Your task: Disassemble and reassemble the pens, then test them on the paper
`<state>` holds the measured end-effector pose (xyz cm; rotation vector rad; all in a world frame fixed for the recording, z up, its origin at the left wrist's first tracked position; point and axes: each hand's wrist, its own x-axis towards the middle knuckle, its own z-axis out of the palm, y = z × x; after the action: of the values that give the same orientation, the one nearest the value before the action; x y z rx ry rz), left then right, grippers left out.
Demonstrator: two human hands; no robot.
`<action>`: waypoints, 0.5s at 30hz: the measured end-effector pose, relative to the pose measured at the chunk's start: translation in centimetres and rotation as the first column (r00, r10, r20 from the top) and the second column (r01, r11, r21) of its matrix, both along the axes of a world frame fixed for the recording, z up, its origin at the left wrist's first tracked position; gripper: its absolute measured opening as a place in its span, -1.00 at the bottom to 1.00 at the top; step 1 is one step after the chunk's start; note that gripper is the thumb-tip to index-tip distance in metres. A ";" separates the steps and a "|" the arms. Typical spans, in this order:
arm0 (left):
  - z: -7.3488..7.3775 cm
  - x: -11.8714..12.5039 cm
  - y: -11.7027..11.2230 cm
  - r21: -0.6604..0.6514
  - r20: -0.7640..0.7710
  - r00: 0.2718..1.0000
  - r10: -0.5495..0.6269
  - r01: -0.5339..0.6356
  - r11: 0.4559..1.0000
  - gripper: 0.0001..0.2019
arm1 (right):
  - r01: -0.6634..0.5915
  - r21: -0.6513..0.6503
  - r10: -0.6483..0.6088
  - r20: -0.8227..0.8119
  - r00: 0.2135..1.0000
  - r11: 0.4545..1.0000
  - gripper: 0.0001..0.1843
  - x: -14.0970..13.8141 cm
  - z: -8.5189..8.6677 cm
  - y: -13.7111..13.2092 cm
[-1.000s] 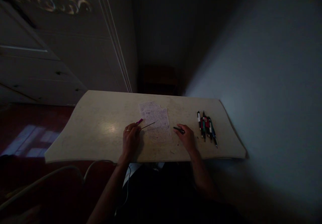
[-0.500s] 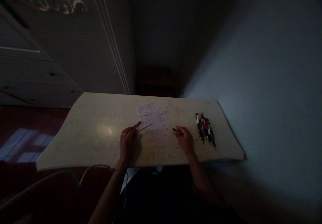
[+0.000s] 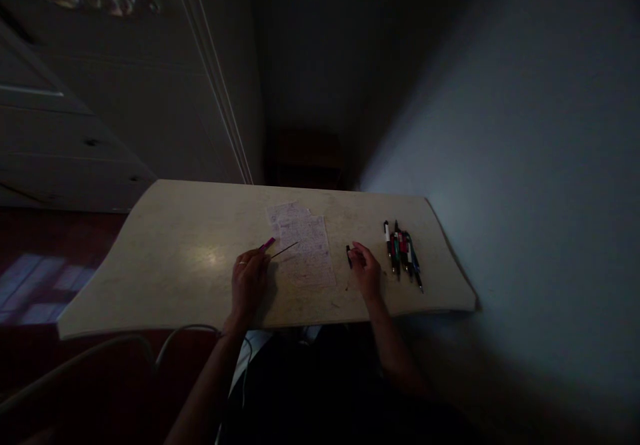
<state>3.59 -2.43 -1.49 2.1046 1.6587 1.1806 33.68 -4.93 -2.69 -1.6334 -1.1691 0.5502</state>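
Observation:
My left hand (image 3: 249, 278) is closed over the table, left of the written sheets. A purple pen barrel (image 3: 267, 245) sticks out from its fingers, and a thin dark pen refill (image 3: 285, 250) points from the fingertips across the paper's edge. My right hand (image 3: 366, 270) is right of the sheets, fingers curled, with a small black pen part (image 3: 349, 255) at its fingertips. The dim light hides how firmly the fingers hold it. Two overlapping sheets of paper (image 3: 306, 251), covered in small handwriting, lie between my hands.
Several pens (image 3: 403, 251) lie in a bunch toward the right end of the pale table (image 3: 185, 231). Tiny dark bits (image 3: 335, 304) rest near the front edge. A wall (image 3: 525, 198) stands to the right, a pale cabinet (image 3: 165, 111) behind on the left.
The black part in my right hand has turned from lying sideways to pointing away from me. My left hand keeps its hold. The whole view has shifted slightly.

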 end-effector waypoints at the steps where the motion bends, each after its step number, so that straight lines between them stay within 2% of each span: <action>1: 0.1 0.0 0.0 -0.007 -0.011 1.000 -0.001 0.001 1.000 -0.82 | 0.004 0.007 -0.004 -0.011 1.000 1.000 -0.56 0.0 0.0 0.0; 8: 0.4 0.3 -0.1 -0.023 -0.104 0.995 -0.010 0.007 1.000 -0.80 | -0.035 0.073 0.045 -0.133 0.990 0.997 -0.53 -1.2 0.5 -0.4; 12: 0.3 0.4 -0.1 -0.011 -0.139 0.990 -0.008 0.007 1.000 -0.80 | -0.156 0.101 0.177 -0.258 0.950 0.983 -0.52 -3.3 1.6 0.3; 15: 0.4 0.3 -0.2 0.018 -0.144 0.990 -0.010 0.012 1.000 -0.81 | -0.267 0.125 0.292 -0.297 0.909 0.956 -0.55 -4.7 3.0 2.1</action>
<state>3.92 -2.66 -1.04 2.2561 1.6990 1.0684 29.02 -2.85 0.31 -1.2579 -1.1744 0.8991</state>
